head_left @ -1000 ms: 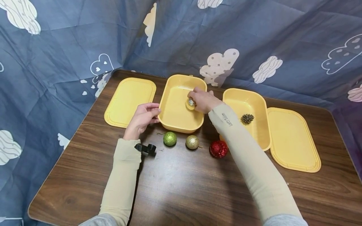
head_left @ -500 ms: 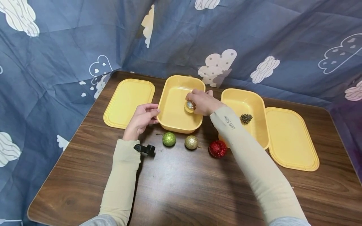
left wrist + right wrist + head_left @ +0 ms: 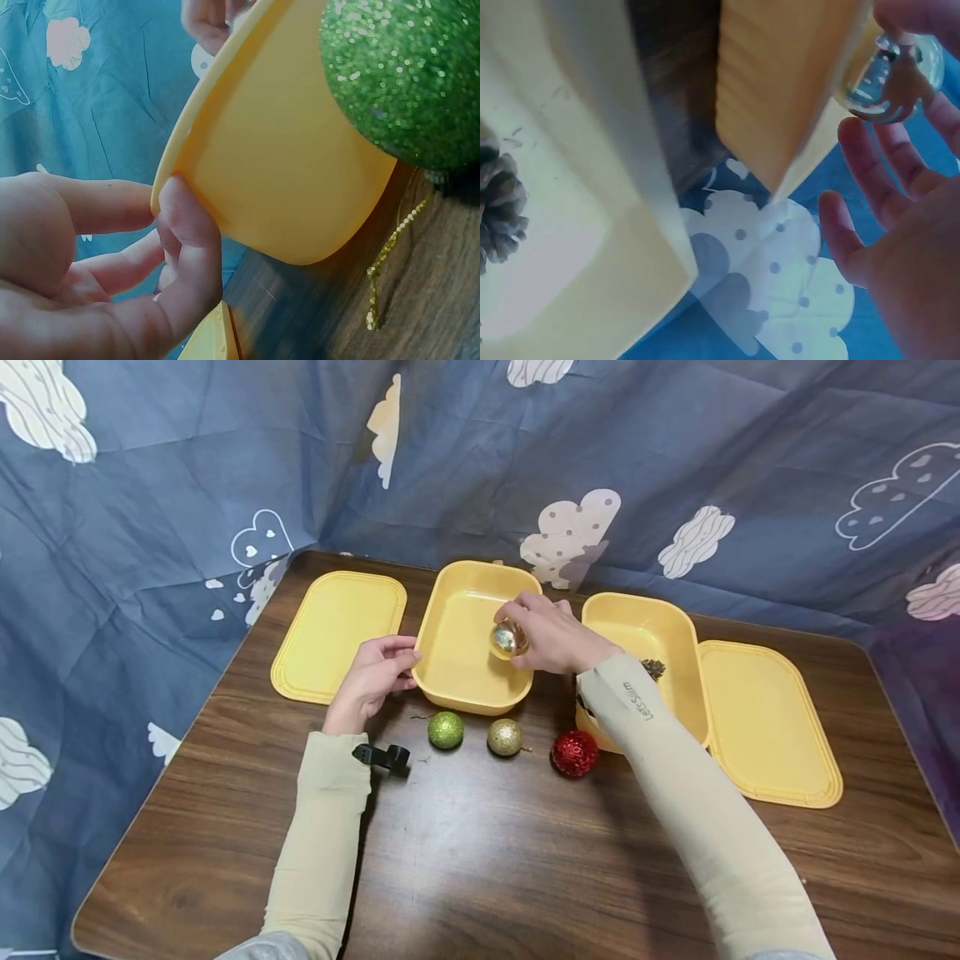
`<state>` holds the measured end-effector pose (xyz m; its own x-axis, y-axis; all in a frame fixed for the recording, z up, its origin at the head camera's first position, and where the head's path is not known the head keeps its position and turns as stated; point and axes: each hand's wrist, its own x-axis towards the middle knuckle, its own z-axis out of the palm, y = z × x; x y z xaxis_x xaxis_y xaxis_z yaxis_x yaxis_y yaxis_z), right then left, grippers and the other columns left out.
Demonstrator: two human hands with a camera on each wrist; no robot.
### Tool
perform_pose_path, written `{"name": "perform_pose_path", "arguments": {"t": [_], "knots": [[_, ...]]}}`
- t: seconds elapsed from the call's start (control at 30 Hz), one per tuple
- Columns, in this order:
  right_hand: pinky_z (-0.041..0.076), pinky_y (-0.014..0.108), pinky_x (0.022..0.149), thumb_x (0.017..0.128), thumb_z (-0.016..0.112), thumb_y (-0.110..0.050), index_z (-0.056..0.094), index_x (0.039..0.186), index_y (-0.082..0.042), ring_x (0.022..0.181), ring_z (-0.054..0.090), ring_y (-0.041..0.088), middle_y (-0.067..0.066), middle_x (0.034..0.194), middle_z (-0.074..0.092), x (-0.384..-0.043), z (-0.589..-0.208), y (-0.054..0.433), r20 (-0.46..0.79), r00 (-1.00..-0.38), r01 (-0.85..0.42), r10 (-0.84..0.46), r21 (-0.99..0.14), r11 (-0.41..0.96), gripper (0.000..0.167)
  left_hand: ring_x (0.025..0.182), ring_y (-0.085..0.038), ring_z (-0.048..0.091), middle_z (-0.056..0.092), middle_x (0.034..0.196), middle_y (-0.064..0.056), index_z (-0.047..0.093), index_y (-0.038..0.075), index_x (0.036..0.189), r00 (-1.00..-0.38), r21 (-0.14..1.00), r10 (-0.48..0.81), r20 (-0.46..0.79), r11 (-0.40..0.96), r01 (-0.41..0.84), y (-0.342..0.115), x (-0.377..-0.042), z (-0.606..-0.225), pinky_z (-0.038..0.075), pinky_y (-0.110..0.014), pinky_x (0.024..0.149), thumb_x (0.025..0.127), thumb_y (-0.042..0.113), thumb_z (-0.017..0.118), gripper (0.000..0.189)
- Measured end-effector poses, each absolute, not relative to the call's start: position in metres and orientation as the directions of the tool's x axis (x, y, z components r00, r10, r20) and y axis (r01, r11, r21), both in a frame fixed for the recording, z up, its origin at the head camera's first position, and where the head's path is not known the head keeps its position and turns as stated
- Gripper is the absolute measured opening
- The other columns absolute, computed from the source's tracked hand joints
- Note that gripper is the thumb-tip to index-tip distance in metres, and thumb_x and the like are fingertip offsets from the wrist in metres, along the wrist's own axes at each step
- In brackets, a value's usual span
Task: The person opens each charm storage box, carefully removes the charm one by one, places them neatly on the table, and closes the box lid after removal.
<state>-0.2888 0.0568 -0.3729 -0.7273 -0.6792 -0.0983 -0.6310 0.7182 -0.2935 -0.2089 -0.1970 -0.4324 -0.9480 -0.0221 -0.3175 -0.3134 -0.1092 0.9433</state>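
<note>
My left hand [image 3: 372,678] pinches the left rim of a yellow plastic box [image 3: 453,652], thumb on the near side in the left wrist view. My right hand [image 3: 553,637] holds a shiny gold Christmas ball [image 3: 507,641] by its fingers over the right half of that box. In the right wrist view the glossy ball [image 3: 889,82] sits at the fingertips. On the table before the box lie a green glitter ball [image 3: 446,730], a pale gold glitter ball [image 3: 505,737] and a red ball [image 3: 575,753].
A second yellow box [image 3: 678,693] stands to the right, with a pine cone [image 3: 653,669] inside, partly hidden by my right sleeve. One yellow lid [image 3: 341,635] lies at the left, another lid [image 3: 772,727] at the right. A patterned blue cloth [image 3: 450,460] hangs behind the table.
My right hand and wrist have shifted slightly right and appear raised, showing more of the gold ball. The sleeve now covers part of the pine cone. My left hand keeps its grip.
</note>
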Motion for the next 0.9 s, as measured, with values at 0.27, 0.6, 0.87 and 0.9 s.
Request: {"name": "perform_pose_path", "arguments": {"t": [0.27,0.6,0.87,0.9], "knots": [[0.031,0.043,0.093,0.071,0.080,-0.020,0.055,0.122,-0.018,0.108,0.048,0.022,0.006,0.117,0.045,-0.280,-0.362,0.062,-0.002,-0.724,-0.646,-0.690,-0.346,0.680,0.058,0.067,-0.010,0.055,0.052,0.092,-0.002,0.049,-0.007,0.131,-0.947,0.943,-0.022,-0.322,-0.103,-0.318,-0.197,-0.209,-0.433,0.051,-0.016,0.054,0.095,0.002,0.055,0.038],[0.033,0.040,0.084,0.071,0.080,-0.017,0.056,0.122,-0.016,0.105,0.041,0.023,0.006,0.113,0.042,-0.265,-0.348,0.072,0.144,-0.684,-0.708,-0.715,-0.369,0.602,0.056,0.065,-0.008,0.054,0.053,0.094,-0.004,0.049,-0.006,0.131,-0.946,0.942,-0.021,-0.322,-0.102,-0.318,-0.197,-0.209,-0.433,0.050,-0.016,0.054,0.094,0.003,0.055,0.038],[0.036,0.037,0.086,0.069,0.078,-0.016,0.057,0.119,-0.016,0.100,0.041,0.024,0.006,0.108,0.042,-0.250,-0.343,0.075,0.246,-0.642,-0.755,-0.726,-0.370,0.542,0.054,0.070,-0.012,0.054,0.052,0.094,-0.003,0.049,-0.006,0.132,-0.945,0.941,-0.022,-0.326,-0.100,-0.323,-0.196,-0.208,-0.432,0.050,-0.016,0.054,0.095,0.003,0.055,0.039],[0.036,0.036,0.087,0.069,0.078,-0.016,0.057,0.119,-0.016,0.101,0.041,0.023,0.006,0.108,0.042,-0.248,-0.343,0.076,0.256,-0.640,-0.758,-0.725,-0.370,0.538,0.053,0.071,-0.013,0.054,0.052,0.093,-0.003,0.049,-0.006,0.132,-0.945,0.941,-0.022,-0.327,-0.103,-0.323,-0.195,-0.208,-0.432,0.050,-0.016,0.054,0.095,0.003,0.055,0.039]]}}
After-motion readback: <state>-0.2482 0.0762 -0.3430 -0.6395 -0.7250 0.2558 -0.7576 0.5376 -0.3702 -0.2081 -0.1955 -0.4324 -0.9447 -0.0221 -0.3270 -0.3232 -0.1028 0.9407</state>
